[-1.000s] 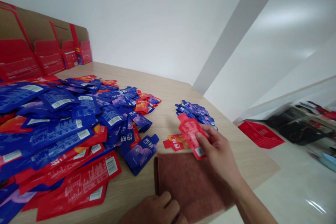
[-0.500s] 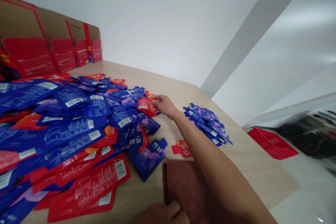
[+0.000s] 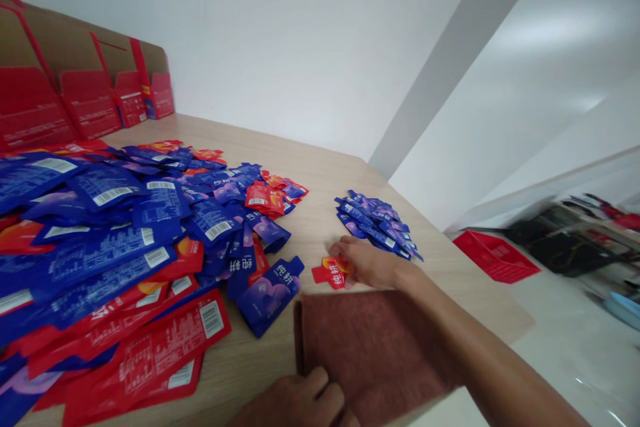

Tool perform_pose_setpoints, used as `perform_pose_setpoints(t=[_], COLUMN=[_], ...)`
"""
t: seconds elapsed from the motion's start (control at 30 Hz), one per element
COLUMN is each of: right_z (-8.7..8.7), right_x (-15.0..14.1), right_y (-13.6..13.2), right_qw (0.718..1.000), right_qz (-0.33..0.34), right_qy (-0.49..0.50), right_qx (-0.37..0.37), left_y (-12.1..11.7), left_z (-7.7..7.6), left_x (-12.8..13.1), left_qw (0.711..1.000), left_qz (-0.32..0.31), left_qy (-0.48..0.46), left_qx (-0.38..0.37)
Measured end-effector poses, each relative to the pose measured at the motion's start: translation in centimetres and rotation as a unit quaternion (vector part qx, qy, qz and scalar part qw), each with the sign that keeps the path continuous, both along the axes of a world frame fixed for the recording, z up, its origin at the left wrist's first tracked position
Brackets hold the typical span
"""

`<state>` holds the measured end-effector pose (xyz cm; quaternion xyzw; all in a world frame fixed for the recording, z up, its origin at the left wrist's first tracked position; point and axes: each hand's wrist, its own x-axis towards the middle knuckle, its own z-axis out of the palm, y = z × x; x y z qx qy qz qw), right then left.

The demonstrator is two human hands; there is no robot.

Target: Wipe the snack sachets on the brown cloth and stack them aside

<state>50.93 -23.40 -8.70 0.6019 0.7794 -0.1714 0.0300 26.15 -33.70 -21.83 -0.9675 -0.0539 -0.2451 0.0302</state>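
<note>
My right hand rests on the wooden table with its fingers curled onto a small red pouch lying just beyond a reddish-brown cloth. My left hand sits at the bottom edge, fingers bent on the cloth's near-left corner. A large heap of blue and red pouches spreads across the left of the table. A small neat pile of blue pouches lies just beyond my right hand.
Folded red and brown cardboard boxes stand against the wall at the back left. A red plastic basket sits on the floor to the right of the table, with blurred clutter behind it. The table edge runs near the cloth.
My right hand dropped the red pouch it held onto the big heap, then pulled back to the lone red pouch by the cloth. My left hand stayed on the cloth.
</note>
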Motion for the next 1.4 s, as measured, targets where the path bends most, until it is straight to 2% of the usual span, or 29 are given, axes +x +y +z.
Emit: perform_pose_setpoints(t=[0.1, 0.27, 0.33, 0.4, 0.47, 0.5, 0.6, 0.7, 0.8, 0.87, 1.03, 1.2, 1.3, 1.4], right_z=[-0.3, 1.2, 1.6, 1.4, 0.4, -0.3, -2.8, -4.9, -6.0, -6.3, -6.9, -7.9, -8.0, -7.5], right_x=[0.0, 0.0, -0.1, -0.4, -1.2, -1.7, -3.6, -5.3, -6.2, -6.0, -3.0, 3.7, 7.6, 9.5], right_y=[-0.3, -2.2, -3.9, -6.1, -8.5, -9.6, -12.1, -13.4, -14.0, -14.2, -14.5, -14.7, -15.0, -15.6], right_qw=[0.999, 0.988, 0.978, 0.964, 0.945, 0.941, 0.954, 0.965, 0.974, 0.974, 0.961, 0.945, 0.946, 0.952], right_qz=[-0.024, -0.083, -0.106, -0.128, -0.152, -0.162, -0.144, -0.068, -0.014, -0.002, -0.02, -0.077, -0.123, -0.144], right_qy=[-0.009, 0.018, 0.061, 0.161, 0.254, 0.269, 0.212, 0.154, 0.092, 0.066, 0.062, 0.032, 0.008, -0.017], right_qx=[0.036, 0.132, 0.166, 0.169, 0.139, 0.127, 0.154, 0.2, 0.207, 0.218, 0.267, 0.316, 0.299, 0.268], left_y=[-0.1, -0.1, -0.1, -0.1, 0.0, 0.0, -0.1, -0.2, -0.4, -0.3, -0.1, -0.2, -0.4, -0.4], left_z=[0.3, 0.3, 0.4, 0.4, 0.5, 0.5, 0.3, 0.2, 0.0, -0.1, -0.3, 0.0, 0.2, 0.5], left_x=[-0.3, -0.5, -0.5, -0.5, -0.5, -0.4, -0.1, 0.1, 0.2, 0.1, -0.2, -0.5, -0.6, -0.5], left_qw=[1.0, 1.0, 1.0, 1.0, 1.0, 1.0, 0.998, 0.995, 0.991, 0.991, 0.994, 0.999, 0.999, 0.999], left_qz=[0.007, 0.006, 0.005, 0.006, 0.003, 0.003, 0.007, 0.02, 0.028, 0.027, 0.01, 0.004, 0.014, 0.015], left_qy=[-0.01, -0.012, 0.0, 0.006, -0.012, -0.024, -0.055, -0.082, -0.114, -0.112, -0.106, -0.052, -0.034, -0.028], left_qx=[0.001, -0.008, -0.007, -0.004, 0.001, 0.004, 0.024, 0.052, 0.068, 0.063, 0.036, 0.008, 0.005, 0.014])
